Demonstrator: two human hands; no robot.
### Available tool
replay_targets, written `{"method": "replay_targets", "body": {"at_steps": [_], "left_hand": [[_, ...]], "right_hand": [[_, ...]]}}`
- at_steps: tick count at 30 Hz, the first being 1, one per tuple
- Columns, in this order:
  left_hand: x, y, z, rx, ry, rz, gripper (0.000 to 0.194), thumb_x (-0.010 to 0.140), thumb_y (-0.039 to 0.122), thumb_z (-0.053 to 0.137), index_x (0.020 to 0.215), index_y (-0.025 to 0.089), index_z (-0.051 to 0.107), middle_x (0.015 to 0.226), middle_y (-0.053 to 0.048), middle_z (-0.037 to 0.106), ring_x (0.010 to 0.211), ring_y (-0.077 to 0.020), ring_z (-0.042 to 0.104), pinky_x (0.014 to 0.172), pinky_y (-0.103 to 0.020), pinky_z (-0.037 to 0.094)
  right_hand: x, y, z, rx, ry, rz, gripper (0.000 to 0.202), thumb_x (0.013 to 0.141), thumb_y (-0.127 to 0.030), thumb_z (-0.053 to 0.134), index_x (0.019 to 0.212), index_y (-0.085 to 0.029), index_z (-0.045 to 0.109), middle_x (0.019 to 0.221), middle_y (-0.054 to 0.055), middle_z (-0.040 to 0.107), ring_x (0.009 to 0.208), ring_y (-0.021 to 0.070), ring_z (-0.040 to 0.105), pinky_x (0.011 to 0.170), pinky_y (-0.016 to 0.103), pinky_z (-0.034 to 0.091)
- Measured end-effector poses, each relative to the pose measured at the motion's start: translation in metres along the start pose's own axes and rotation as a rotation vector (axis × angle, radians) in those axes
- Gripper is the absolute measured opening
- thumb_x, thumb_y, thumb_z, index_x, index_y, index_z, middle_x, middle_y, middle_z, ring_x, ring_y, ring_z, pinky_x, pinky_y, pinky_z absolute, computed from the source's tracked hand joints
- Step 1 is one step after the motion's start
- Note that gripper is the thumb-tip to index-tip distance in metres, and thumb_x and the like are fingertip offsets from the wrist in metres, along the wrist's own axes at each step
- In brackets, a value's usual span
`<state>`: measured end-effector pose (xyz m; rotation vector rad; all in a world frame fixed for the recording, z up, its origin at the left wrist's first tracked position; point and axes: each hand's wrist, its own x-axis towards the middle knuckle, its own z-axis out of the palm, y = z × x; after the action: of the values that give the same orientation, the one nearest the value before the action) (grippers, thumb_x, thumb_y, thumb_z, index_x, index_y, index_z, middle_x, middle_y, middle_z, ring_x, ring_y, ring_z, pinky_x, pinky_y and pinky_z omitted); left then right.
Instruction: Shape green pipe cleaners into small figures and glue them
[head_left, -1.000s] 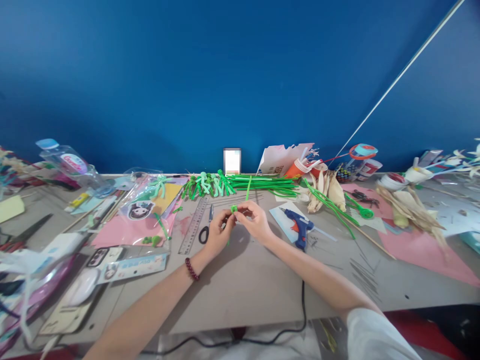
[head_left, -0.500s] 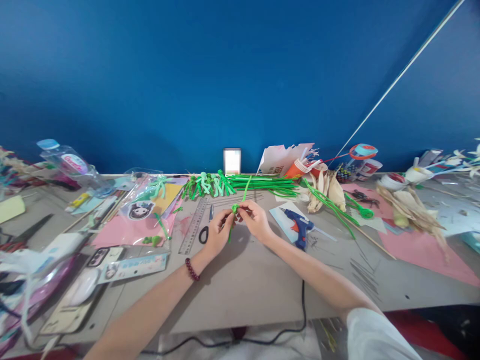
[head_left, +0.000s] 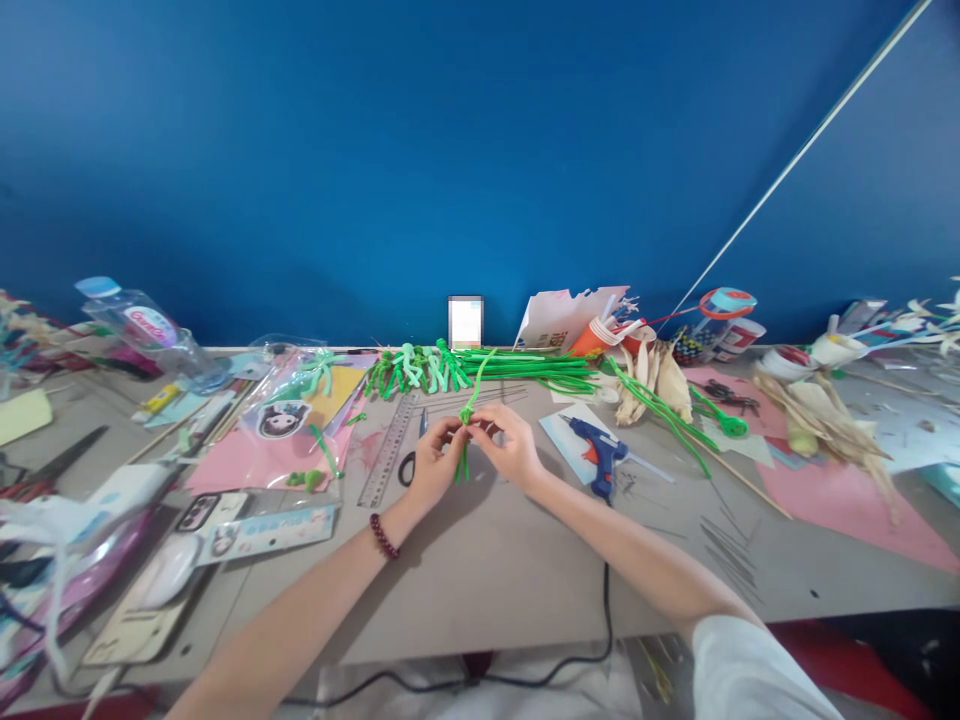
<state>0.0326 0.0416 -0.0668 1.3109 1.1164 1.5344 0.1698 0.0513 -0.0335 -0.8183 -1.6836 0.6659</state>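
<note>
Both hands meet above the middle of the table around a green fuzzy stem (head_left: 466, 412) with a small knot. My left hand (head_left: 436, 458) pinches it from the left, fingers closed. On the other side, my right hand (head_left: 508, 440) has its fingertips closed at the same knot. One strand rises above the fingers and two ends hang below them. Behind the hands lie a bundle of green stems (head_left: 532, 368) and several light and dark green twisted pieces (head_left: 424, 368). Black-handled scissors (head_left: 407, 468) lie partly hidden by my left hand.
A clear ruler (head_left: 386, 455) lies left of the hands, near a plastic bag (head_left: 281, 415) on pink paper. At right are a blue glue gun (head_left: 602, 452), dried husks (head_left: 660, 390) and orange cups (head_left: 592, 338). A black cable (head_left: 607, 610) crosses the table's front edge.
The upper strand now leans and curves more to the right, and the knot has shifted slightly left. Two lower ends now show below the fingers. Both hands have barely moved.
</note>
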Motion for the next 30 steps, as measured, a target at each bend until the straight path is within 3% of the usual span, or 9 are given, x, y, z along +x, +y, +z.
{"method": "replay_targets", "body": {"at_steps": [8,20,30], "left_hand": [[-0.002,0.002,-0.002,0.205,-0.058,0.152,0.017,0.081,0.033,0.058,0.084,0.018,0.065,0.081,-0.004,0.066,0.075,-0.0155,0.060,0.069,-0.026,0.046],[-0.004,0.004,-0.001,0.175,-0.061,0.073,0.021,0.082,0.036,0.055,0.080,0.016,0.061,0.073,-0.003,0.062,0.069,-0.0140,0.057,0.062,-0.024,0.044],[-0.002,0.003,0.000,0.117,-0.033,0.052,0.025,0.080,0.039,0.057,0.080,0.015,0.062,0.071,-0.003,0.062,0.062,-0.0127,0.056,0.054,-0.023,0.043]], "right_hand": [[0.002,-0.002,0.001,0.074,0.058,0.100,0.007,0.078,-0.024,0.061,0.075,-0.019,0.065,0.081,0.004,0.062,0.070,0.0139,0.060,0.057,0.024,0.049],[-0.002,0.013,0.007,0.358,0.028,0.398,0.017,0.069,-0.033,0.068,0.065,-0.017,0.064,0.072,0.001,0.059,0.055,0.0093,0.053,0.048,0.022,0.044],[-0.001,0.009,0.011,0.442,0.044,0.508,0.021,0.063,-0.035,0.071,0.064,-0.016,0.061,0.065,-0.001,0.060,0.048,0.0070,0.049,0.044,0.020,0.041]]}}
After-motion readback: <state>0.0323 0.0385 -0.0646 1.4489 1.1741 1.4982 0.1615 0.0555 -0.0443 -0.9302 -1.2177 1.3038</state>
